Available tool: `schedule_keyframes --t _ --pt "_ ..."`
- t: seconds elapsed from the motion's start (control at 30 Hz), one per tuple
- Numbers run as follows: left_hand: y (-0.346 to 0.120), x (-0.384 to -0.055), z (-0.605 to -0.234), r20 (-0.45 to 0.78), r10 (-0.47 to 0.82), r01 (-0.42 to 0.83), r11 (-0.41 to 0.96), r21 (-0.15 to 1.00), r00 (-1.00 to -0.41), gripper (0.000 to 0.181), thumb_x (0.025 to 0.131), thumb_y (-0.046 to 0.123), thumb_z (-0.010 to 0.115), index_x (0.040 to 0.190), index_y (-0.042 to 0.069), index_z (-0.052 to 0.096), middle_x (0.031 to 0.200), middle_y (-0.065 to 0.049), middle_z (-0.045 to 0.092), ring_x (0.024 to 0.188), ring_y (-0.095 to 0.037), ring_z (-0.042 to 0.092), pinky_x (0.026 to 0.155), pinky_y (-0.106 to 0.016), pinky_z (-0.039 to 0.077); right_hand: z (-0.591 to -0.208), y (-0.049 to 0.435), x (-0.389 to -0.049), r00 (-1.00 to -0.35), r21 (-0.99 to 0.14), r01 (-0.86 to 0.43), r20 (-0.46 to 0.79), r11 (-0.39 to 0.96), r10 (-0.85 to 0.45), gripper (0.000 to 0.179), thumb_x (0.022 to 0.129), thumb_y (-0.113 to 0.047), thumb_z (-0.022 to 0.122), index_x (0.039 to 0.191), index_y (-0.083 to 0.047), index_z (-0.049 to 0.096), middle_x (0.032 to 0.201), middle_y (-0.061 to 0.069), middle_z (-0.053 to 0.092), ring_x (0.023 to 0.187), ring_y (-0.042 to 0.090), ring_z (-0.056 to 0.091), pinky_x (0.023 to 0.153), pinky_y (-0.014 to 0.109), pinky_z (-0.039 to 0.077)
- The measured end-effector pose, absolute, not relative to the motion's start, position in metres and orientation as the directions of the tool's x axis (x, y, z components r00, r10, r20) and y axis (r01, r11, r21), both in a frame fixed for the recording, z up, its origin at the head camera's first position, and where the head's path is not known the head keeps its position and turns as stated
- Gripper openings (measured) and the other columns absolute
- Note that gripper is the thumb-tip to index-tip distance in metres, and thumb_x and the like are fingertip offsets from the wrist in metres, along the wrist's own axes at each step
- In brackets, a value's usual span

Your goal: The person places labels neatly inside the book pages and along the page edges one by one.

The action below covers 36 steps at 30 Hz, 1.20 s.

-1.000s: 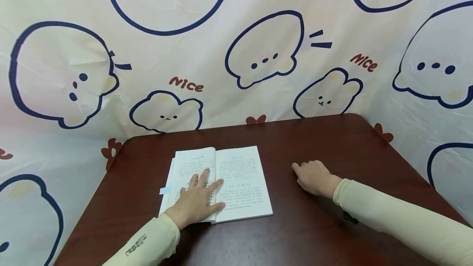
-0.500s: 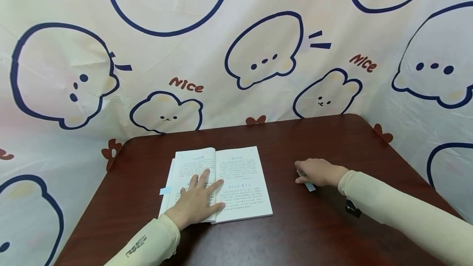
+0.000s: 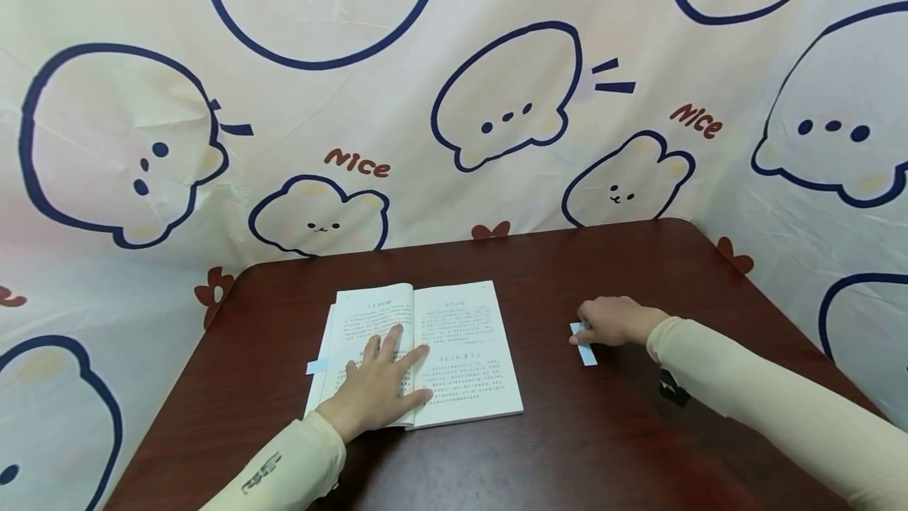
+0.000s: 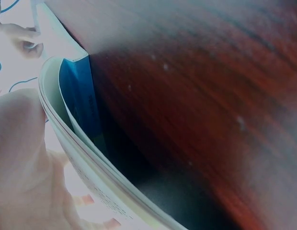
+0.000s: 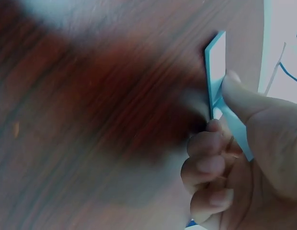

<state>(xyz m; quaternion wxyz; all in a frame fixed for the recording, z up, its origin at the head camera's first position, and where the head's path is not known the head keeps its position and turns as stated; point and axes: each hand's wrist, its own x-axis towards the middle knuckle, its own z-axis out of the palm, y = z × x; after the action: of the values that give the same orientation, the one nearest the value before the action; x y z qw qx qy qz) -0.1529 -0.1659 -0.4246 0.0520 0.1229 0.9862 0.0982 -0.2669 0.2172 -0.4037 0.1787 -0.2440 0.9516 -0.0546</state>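
Blue sticky pad [image 3: 586,355] in curled fingers of right hand [image 3: 617,319]; left hand [image 3: 376,385], fingers wide, on open book [image 3: 468,353].

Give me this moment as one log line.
left hand: spread on open book | right hand: pinches pale-blue strip, right of book | blue tab: juts from book's left edge
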Motion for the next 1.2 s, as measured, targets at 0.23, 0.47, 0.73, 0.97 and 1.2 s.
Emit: schedule_keyframes --t 0.23,0.47,0.73,0.97,1.2 --pt "-0.166 -0.154 -0.424 -0.079 0.255 0.235 0.950 0.204 -0.964 0.067 0.091 0.056 0.066 0.150 0.027 0.050 0.166 -0.020 0.024 0.147 -0.054 0.028 0.093 -0.084 0.036 -0.410 0.221 -0.271 -0.801 -0.180 -0.471 -0.322 0.863 -0.505 0.039 0.103 -0.039 0.056 0.115 -0.003 0.067 0.104 0.010 0.071 0.092 0.024 0.066 0.077 0.042 0.052" --pt "-0.165 -0.154 -0.424 -0.092 0.254 0.231 0.951 0.205 -0.963 0.067 0.091 0.057 0.065 0.150 0.028 0.049 0.166 -0.019 0.023 0.147 -0.055 0.027 0.094 -0.084 0.035 -0.408 0.221 -0.267 -0.807 -0.105 -0.514 -0.276 0.851 -0.521 0.043 0.103 -0.036 0.056 0.127 -0.001 0.066 0.119 0.014 0.072 0.105 0.028 0.070 0.089 0.050 0.056" --pt "-0.167 -0.153 -0.423 -0.094 0.253 0.230 0.952 0.202 -0.963 0.067 0.092 0.057 0.065 0.150 0.028 0.049 0.166 -0.020 0.023 0.147 -0.055 0.027 0.094 -0.084 0.035 -0.409 0.211 -0.254 -0.803 0.100 -0.595 -0.115 0.797 -0.585 0.025 0.097 -0.024 0.060 0.075 -0.014 0.060 0.058 -0.005 0.052 0.051 0.009 0.042 0.051 0.026 0.035" --pt "-0.166 -0.153 -0.423 -0.090 0.254 0.230 0.950 0.213 -0.963 0.067 0.092 0.056 0.065 0.150 0.027 0.049 0.166 -0.020 0.023 0.147 -0.055 0.027 0.095 -0.084 0.035 -0.422 0.206 -0.250 -0.802 0.227 -0.589 -0.043 0.776 -0.596 0.033 0.097 -0.021 0.055 0.067 -0.012 0.048 0.056 0.001 0.048 0.048 0.015 0.047 0.049 0.034 0.045" --pt "-0.166 -0.153 -0.423 -0.096 0.253 0.228 0.949 0.216 -0.963 0.068 0.092 0.057 0.064 0.151 0.027 0.049 0.167 -0.020 0.022 0.148 -0.055 0.026 0.096 -0.084 0.034 -0.428 0.208 -0.252 -0.793 0.194 -0.599 -0.003 0.777 -0.610 0.047 0.103 -0.033 0.056 0.060 -0.017 0.044 0.049 -0.003 0.042 0.044 0.011 0.040 0.044 0.028 0.036"
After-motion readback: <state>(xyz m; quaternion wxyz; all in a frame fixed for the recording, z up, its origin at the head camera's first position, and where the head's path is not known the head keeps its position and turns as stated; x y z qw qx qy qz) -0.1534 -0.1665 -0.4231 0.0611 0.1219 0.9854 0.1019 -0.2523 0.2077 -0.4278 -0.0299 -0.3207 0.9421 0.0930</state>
